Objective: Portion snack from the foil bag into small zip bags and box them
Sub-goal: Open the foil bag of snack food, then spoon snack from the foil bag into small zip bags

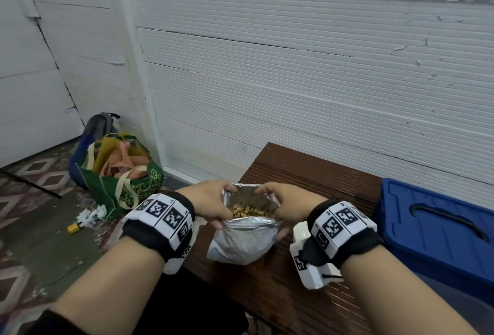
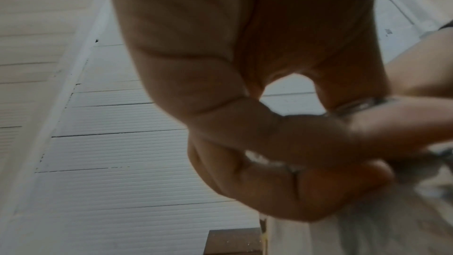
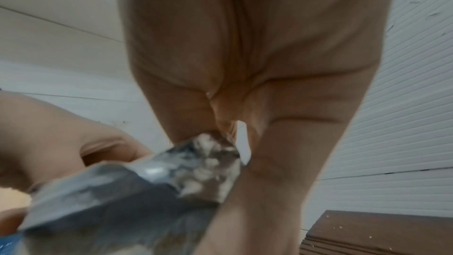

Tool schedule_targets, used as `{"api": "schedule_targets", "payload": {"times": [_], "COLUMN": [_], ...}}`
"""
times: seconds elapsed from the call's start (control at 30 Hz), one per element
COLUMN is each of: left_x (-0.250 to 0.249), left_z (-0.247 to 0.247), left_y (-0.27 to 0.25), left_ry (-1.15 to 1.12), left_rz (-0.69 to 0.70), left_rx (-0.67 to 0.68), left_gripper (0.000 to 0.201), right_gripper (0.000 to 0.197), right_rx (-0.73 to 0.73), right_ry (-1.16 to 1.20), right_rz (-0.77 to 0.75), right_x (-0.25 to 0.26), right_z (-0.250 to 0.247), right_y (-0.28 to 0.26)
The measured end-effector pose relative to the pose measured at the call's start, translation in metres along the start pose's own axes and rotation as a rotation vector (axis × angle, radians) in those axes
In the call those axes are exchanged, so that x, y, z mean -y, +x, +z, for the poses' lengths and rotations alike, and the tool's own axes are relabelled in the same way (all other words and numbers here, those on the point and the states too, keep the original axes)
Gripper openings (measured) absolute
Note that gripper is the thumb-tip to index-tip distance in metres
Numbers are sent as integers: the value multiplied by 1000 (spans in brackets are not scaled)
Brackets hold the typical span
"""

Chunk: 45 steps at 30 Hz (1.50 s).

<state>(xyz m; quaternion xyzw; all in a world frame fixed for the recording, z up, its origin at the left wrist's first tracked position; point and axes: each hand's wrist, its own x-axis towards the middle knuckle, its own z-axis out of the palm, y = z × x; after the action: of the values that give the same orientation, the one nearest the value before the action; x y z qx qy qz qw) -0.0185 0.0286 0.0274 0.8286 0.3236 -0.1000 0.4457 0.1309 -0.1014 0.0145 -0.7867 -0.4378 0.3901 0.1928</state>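
A white ribbed wall fills the upper part of the head view, and below it, at lower centre and right, a dark brown slatted table runs toward the viewer. Just above the table's near left part, in the lower middle of the frame, the foil bag is held upright with its mouth spread wide, and the pale yellow-brown snack shows inside. The left hand grips the bag's left rim, fingers curled over the edge and thumb on the near side; the right hand pinches the right rim in the same way. The wrist views, both blurred, agree: silver foil sits between curled fingers in each. Held from both sides, the mouth stays open and level, which I judge is meant to keep the contents from spilling while the person looks in or readies a pour. At the right edge of the frame a blue plastic box with a dark handle on its shut lid rests on the table, close enough to take the finished portions. No small zip bags can be made out, so portioning seems not yet begun. On the patterned floor at centre left stands a green tote bag stuffed with cloth, a grey backpack behind it, and white scraps beside a small yellow object lie in front.
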Motion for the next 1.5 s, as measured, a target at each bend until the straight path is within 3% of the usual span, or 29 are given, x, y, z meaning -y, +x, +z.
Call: {"api": "schedule_targets", "payload": {"times": [0.13,0.27,0.43,0.63,0.7,0.77,0.83,0.97,1.07,1.2,1.3,1.4,1.5], "left_x": [-4,3,5,10,10,9,8,9,13,12,9,9,9], "left_z": [5,5,9,15,17,20,23,28,32,34,34,38,43], "left_y": [-5,-4,4,17,22,28,32,36,36,36,36,36,35], "left_ry": [45,310,279,90,71,71,95,89,-8,-19,-10,-39,-83], "left_rz": [40,150,228,288,250,212,210,232,240,226,224,242,241], "left_rx": [-28,-107,-119,-391,-419,-421,-441,-492,-487,-468,-451,-449,-470], "left_gripper": [55,43,35,17,22,24,17,7,7,20,21,17,19], "right_gripper": [53,43,41,5,14,28,28,35,31,26,35,26,37], "right_rx": [-37,-200,-388,-585,-594,-447,-330,-478,-496,-553,-577,-417,-282], "right_ry": [20,21,142,231,279,389,481,484,515,555,427,87,-318], "right_rz": [-30,-116,-192,-91,-4,86,104,58,32,24,121,174,242], "right_x": [-6,-19,-20,-27,-30,-31,-31,-38,-41,-47,-63,-83,-98], "right_z": [-10,-13,-7,-7,-8,-6,-1,0,-2,1,3,14,31], "right_y": [-3,-3,2,0,-4,-9,-10,-2,-4,-16,-25,-30,-33]}}
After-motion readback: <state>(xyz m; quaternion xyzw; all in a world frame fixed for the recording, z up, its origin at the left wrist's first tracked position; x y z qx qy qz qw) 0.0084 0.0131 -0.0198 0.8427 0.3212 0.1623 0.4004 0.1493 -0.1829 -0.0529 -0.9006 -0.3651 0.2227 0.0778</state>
